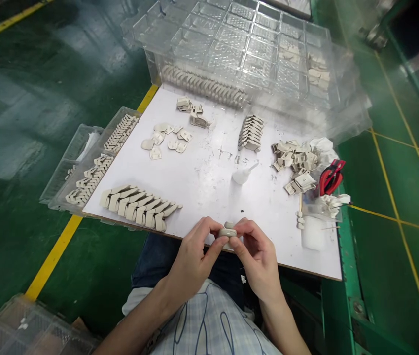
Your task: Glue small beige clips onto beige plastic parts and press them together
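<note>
Between my two hands, just over the front edge of the white board (202, 187), is a small grey-beige plastic part (227, 232) with a rounded face. The fingers of my left hand (197, 249) pinch its left side. Thumb and fingers of my right hand (256, 254) close on its right side. A small rounded knob shows at its far side; its underside is hidden. Left of my hands lies a row of beige angled plastic parts (139, 204). A white squeeze bottle (241, 176) with a thin nozzle stands beyond my hands.
Loose flat parts (168, 138) and a stacked row (251, 133) lie farther back. At right are a pile of parts (296, 160), red-handled pliers (331, 176) and a white block (313, 233). Clear compartment trays (239, 44) stand behind; more trays (84, 170) sit left.
</note>
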Available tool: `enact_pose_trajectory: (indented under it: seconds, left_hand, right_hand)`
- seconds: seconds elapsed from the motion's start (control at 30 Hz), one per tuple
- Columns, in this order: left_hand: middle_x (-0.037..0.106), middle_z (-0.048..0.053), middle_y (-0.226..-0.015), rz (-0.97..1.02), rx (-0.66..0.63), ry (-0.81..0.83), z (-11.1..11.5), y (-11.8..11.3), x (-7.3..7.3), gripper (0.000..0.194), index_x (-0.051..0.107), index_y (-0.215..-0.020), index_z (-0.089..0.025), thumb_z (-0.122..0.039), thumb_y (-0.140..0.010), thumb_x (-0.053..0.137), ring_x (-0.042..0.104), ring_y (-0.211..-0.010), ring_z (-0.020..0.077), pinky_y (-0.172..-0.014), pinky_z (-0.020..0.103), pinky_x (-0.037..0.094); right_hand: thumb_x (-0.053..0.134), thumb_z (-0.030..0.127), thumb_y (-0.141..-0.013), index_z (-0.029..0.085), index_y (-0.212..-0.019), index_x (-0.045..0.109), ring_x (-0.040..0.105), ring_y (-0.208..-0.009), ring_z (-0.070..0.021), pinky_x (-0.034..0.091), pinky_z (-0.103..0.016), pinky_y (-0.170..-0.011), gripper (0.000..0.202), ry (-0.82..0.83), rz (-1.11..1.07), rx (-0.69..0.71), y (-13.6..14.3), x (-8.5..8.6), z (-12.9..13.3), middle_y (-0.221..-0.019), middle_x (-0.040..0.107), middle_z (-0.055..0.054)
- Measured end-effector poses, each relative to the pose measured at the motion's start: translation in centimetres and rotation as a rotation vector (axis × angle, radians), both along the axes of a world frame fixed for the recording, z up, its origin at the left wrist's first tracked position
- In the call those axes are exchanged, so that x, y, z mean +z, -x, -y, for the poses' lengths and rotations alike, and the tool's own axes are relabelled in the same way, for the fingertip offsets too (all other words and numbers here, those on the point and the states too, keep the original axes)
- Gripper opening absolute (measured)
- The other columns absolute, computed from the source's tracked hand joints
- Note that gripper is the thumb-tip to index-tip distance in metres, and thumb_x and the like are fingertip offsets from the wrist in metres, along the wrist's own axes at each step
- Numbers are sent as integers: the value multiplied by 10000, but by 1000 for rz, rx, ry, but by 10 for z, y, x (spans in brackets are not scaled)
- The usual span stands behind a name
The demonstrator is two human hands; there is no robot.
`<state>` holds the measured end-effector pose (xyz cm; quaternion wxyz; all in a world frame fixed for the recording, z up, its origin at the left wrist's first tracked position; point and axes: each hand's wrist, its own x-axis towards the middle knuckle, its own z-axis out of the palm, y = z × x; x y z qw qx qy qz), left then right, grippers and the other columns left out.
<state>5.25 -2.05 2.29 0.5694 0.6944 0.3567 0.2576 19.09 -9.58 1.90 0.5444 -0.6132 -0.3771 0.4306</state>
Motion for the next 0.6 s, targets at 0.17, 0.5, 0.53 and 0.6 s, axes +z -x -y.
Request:
enact_pose_trajectory:
  seconds: [0.17, 0.5, 0.53, 0.6]
  left_hand:
    - [572, -6, -800, 9, -1, 81, -2, -1, 3, 168, 550, -878, -214, -315, -998, 490, 536, -747, 155, -565, 267, 355]
    - [602, 5, -785, -27, 44, 49, -10, -5, -12, 180, 560, -835, -214, -325, -970, 516, 566, -797, 188, -692, 305, 419]
    - [607, 7, -791, -38, 46, 42, -12, -6, -14, 179, 561, -838, -213, -326, -969, 517, 572, -805, 192, -703, 309, 423]
    - [609, 10, -797, -54, 46, 35, -15, -9, -15, 185, 559, -839, -213, -328, -974, 508, 578, -811, 196, -710, 313, 429]
  right_hand:
    - [652, 361, -951, 253, -899, 639, 499, -764, -125, 386, -267, -693, 120, 29, -45, 2, 0, -1, -2, -817, 579, 32]
    - [621, 371, -959, 230, -885, 622, 494, -777, -147, 405, -274, -701, 159, -18, 1, -15, 0, -19, -10, -816, 547, 8]
    - [622, 375, -957, 229, -889, 620, 494, -773, -146, 404, -274, -700, 161, -26, 2, -16, -2, -23, -13, -813, 546, 9]
    - [624, 384, -955, 228, -899, 614, 490, -751, -143, 401, -273, -687, 166, -33, -6, -14, -4, -28, -16, -801, 538, 13]
